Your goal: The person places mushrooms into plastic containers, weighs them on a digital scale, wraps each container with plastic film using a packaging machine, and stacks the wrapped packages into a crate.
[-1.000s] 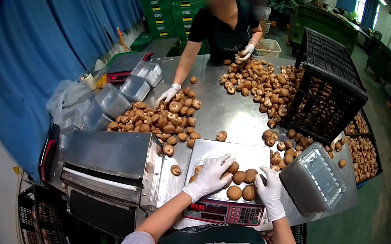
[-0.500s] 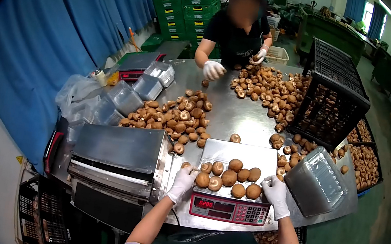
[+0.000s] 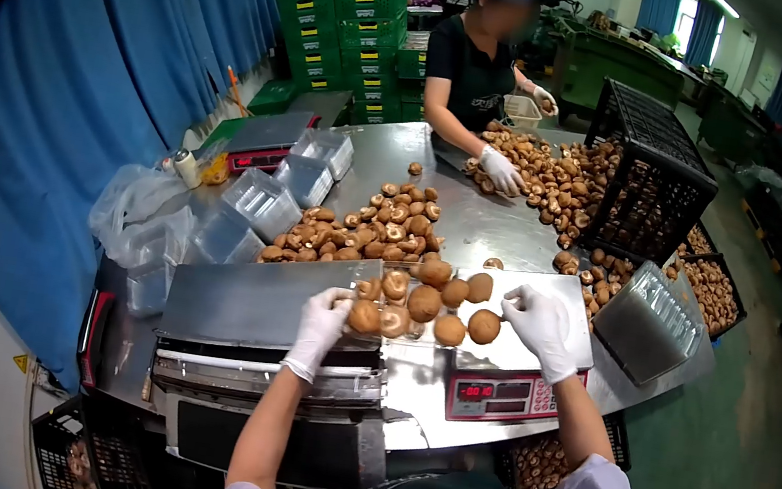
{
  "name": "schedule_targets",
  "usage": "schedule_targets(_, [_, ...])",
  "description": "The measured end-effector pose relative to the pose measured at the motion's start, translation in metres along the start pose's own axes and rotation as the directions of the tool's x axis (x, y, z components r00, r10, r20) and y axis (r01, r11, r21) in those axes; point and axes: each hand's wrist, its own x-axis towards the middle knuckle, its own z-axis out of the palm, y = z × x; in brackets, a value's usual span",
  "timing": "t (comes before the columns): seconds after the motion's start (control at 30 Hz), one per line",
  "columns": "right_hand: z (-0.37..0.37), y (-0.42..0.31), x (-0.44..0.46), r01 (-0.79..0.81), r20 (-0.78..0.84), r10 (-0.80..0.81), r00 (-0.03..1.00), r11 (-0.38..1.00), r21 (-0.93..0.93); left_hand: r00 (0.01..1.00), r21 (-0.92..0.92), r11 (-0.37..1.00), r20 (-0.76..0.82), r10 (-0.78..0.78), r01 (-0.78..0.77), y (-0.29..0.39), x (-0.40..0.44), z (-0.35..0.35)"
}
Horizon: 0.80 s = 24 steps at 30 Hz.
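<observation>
A clear plastic tray (image 3: 416, 330) of brown mushrooms (image 3: 424, 303) hangs between my hands, over the gap between the scale (image 3: 502, 395) and the metal wrapping machine (image 3: 266, 302). My left hand (image 3: 321, 327) is closed on the tray's left end, above the machine's right side. At the right end, over the scale's plate, the fingers of my right hand (image 3: 540, 330) pinch the edge. The tray's rim is hard to see against the shiny metal. Red digits on the scale read about -0.010.
Loose mushrooms (image 3: 391, 229) lie beyond the tray. Empty clear trays (image 3: 263, 203) stand at left, with another stack (image 3: 650, 324) at right. A black crate (image 3: 654, 173) lies tipped beside a larger mushroom pile (image 3: 548, 177). Across the table, a gloved co-worker's hand (image 3: 501, 171) touches that pile.
Both my hands have carried the tray left, off the scale toward the machine. The scale's reading has dropped from 0.200. The co-worker's hand has moved to the mushroom pile, and the head view has shifted.
</observation>
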Motion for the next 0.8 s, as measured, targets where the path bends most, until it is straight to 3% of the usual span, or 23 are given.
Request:
schedule_targets(0.1, [0.053,-0.05,0.004,0.003,0.122,0.002,0.993,0.999,-0.04,1.0,0.028,1.0,-0.022,-0.011,0.011,-0.028,0.01,-0.069])
schedule_targets(0.2, [0.119,-0.078,0.012,0.014,0.188,-0.025,0.982,0.998,0.059,0.998,0.09,0.996,-0.069,-0.007,0.013,-0.059,0.017,-0.13])
schedule_targets(0.27, [0.155,-0.097,0.014,0.101,0.178,-0.077,0.981,0.986,-0.132,0.994,0.139,0.99,-0.107,-0.005,0.02,-0.082,0.027,-0.164])
schedule_targets(0.3, [0.177,-0.101,0.014,0.119,0.153,-0.1,0.983,0.985,-0.127,0.993,0.189,0.982,-0.117,0.014,0.008,-0.091,0.03,-0.18])
schedule_targets(0.4, [0.216,-0.114,0.012,0.048,0.289,-0.025,0.957,0.996,-0.074,0.992,0.362,0.932,-0.122,0.042,0.005,-0.112,0.041,-0.217])
schedule_targets(0.53, [0.241,-0.114,0.009,-0.06,0.386,0.001,0.923,0.988,0.14,0.995,0.274,0.956,-0.052,-0.091,0.101,-0.109,0.035,-0.246])
schedule_targets(0.67, [0.22,-0.134,-0.007,-0.02,0.411,-0.04,0.911,0.99,0.14,0.982,0.118,0.978,0.065,-0.179,0.171,-0.112,0.027,-0.266])
schedule_targets(0.73, [0.206,-0.135,-0.019,0.336,0.233,-0.299,0.925,0.931,-0.14,0.996,0.318,0.947,0.045,-0.071,0.053,-0.095,0.008,-0.279])
schedule_targets(0.8, [0.177,-0.151,-0.035,0.382,0.374,-0.283,0.883,0.897,-0.222,0.917,0.497,0.771,0.19,0.35,-0.398,-0.102,-0.007,-0.296])
